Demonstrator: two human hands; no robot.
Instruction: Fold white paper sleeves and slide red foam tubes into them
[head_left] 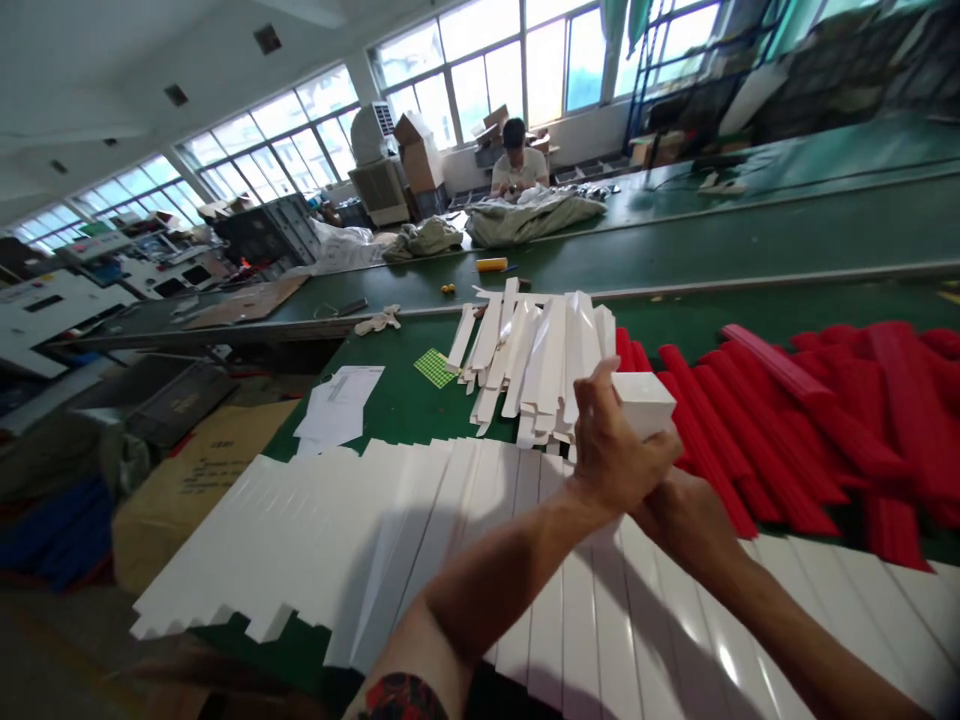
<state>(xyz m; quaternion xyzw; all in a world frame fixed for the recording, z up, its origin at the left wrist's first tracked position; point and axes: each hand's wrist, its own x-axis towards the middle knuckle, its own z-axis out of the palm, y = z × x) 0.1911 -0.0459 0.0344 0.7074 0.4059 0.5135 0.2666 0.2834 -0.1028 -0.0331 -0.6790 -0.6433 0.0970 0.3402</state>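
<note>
A white cardboard box (643, 395) is held up at right of centre, its closed end toward the far side. My left hand (615, 440) wraps round it, with the thumb and fingers pressed along its sides. Lower down, my right hand (664, 495) grips the same box, its fingers mostly hidden behind the left hand and wrist. Beneath both hands lies a long row of overlapping flat white cartons (480, 520). Just beyond is a pile of narrow folded white card pieces (540, 350). To the right, many red sleeved rolls (757, 430) lie heaped.
White paper sheets (341, 405) and a green dotted sticker sheet (435, 367) lie on the green table. A glove (379, 320) rests near the far edge. Behind runs a long green conveyor (675, 240) with a yellow roll (491, 265). A person (517, 165) sits beyond it.
</note>
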